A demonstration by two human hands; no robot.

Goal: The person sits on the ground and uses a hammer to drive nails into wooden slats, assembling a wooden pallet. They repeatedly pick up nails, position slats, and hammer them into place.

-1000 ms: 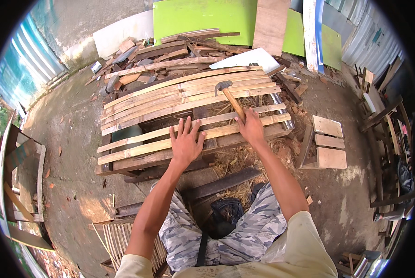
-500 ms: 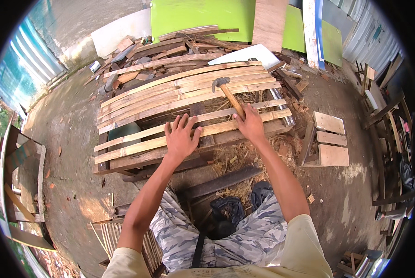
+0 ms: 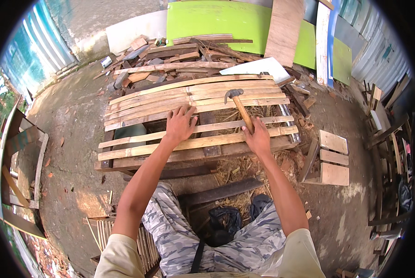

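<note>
Left hand (image 3: 179,124) slid up, spread flat on pale wooden slats (image 3: 193,95); right hand (image 3: 257,138) still grips wood-handled claw hammer (image 3: 240,107), head now resting on slats.

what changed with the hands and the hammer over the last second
Little changed. The left hand slid slightly farther up the wooden slats, fingers spread flat on them. The hammer dipped a little, its head now low over the slats, with its handle still in the right hand. Neither hand took hold of or let go of anything. The slats and the scrap pile behind stayed put.
</note>
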